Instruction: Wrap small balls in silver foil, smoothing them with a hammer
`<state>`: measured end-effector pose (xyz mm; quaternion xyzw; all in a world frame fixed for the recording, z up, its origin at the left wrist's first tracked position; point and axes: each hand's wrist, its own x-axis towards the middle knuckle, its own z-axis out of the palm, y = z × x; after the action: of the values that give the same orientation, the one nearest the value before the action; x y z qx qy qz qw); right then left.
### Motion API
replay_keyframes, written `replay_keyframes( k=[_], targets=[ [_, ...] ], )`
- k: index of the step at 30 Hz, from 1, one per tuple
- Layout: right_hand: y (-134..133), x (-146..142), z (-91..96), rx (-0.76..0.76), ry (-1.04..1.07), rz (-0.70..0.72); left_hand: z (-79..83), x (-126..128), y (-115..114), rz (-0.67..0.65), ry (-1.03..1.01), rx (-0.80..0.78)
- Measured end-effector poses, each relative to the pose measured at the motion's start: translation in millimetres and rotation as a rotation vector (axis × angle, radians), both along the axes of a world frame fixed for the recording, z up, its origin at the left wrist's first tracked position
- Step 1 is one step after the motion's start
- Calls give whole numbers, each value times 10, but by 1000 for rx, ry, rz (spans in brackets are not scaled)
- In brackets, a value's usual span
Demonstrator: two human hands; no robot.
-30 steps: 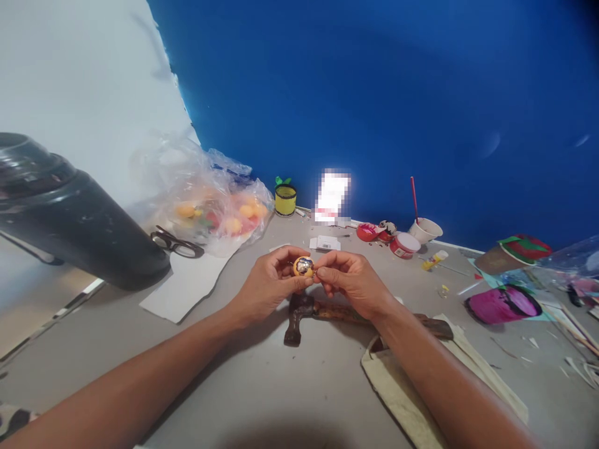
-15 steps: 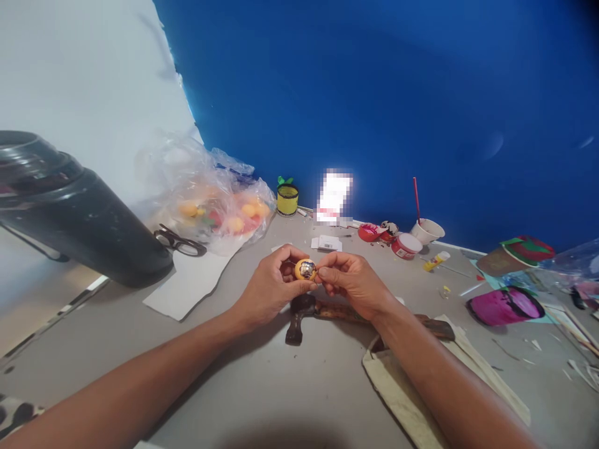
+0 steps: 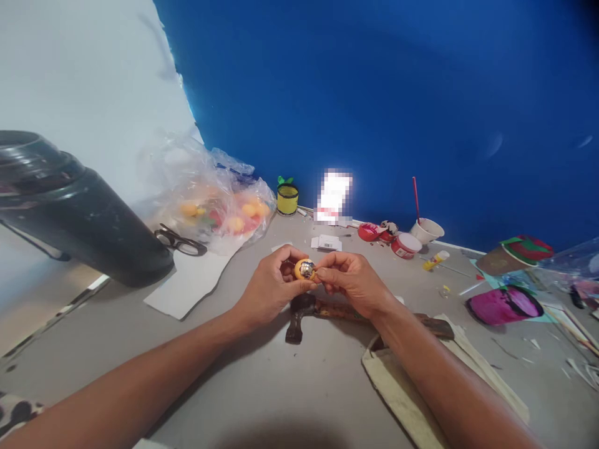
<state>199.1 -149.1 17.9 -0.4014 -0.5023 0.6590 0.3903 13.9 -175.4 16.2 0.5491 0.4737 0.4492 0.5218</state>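
Note:
A small orange ball with a shiny silver patch on its front is held above the grey table. My left hand grips it from the left with curled fingers. My right hand pinches at the ball's right side with thumb and forefinger. Directly under both hands a hammer with a dark head and wooden handle lies on the table.
A large black container lies tilted at left, with glasses and a plastic bag of coloured balls beside it. Paint pots, a cup with a red stick, painted paper and a cloth bag sit at right.
The hands and ball stay almost in place; the fingers have shifted slightly around the ball. The view has drifted a little.

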Motion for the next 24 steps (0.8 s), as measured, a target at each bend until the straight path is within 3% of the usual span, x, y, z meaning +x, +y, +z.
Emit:
replay_keyframes(
  k=[9,13,16,21,24],
  targets=[
    [-8,-36,8,2,-37,9,2,23,-12,32,1,-3],
    [37,43,26,77,-121,3,10,27,18,10,-66,-44],
    [42,142,110,204,-390,73,43,-3,63,24,-119,-97],
    [-45,174,164,447,-1140,469,75,-94,149,38,-160,-102],
    [-71,148,118,526,-1296,520,69,-121,178,68,-153,-74]
  ],
)
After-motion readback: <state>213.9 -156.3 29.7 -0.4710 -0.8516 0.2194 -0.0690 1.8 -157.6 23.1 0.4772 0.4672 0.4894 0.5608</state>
